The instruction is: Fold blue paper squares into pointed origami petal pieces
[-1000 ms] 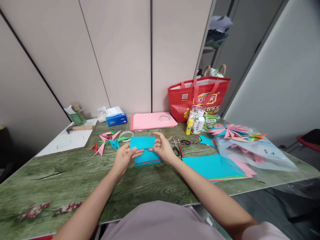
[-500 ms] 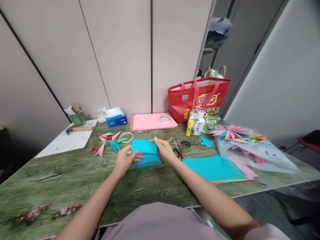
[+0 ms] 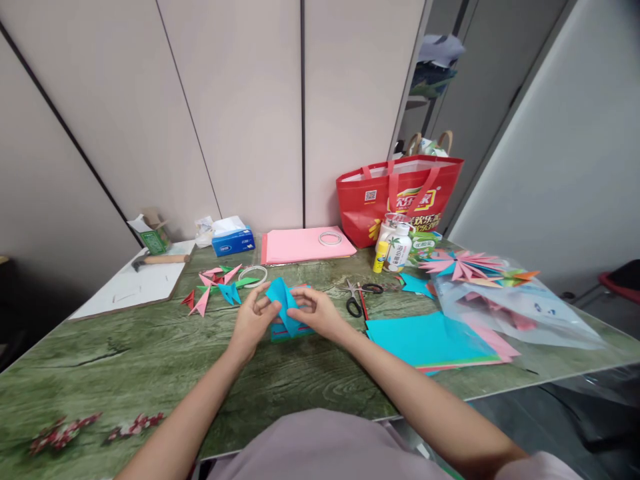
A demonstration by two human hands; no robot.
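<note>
Between both hands a blue sheet of paper (image 3: 283, 305) is held up, bent into a tilted, partly folded shape. My left hand (image 3: 253, 319) pinches its left side with thumb and fingers. At the right side, my right hand (image 3: 317, 312) grips the same sheet. Just beneath lies a small stack of coloured paper (image 3: 295, 332), mostly covered by the hands and the sheet. Left of the hands are folded paper pieces (image 3: 203, 300) in pink, red, green and blue, beside a roll of tape (image 3: 253, 275).
Right of the hands lie scissors (image 3: 354, 305), a red pencil (image 3: 363, 301) and larger blue sheets (image 3: 430, 339). A glue stick (image 3: 381, 257), a white bottle (image 3: 399, 248) and a red bag (image 3: 360, 210) stand behind. A hammer (image 3: 163, 258) rests on a white board (image 3: 120, 287) at left.
The blue sheet, earlier a flat-looking rectangle with its top edge held, is now turned and bent between my hands. My right hand has come lower and closer to my left.
</note>
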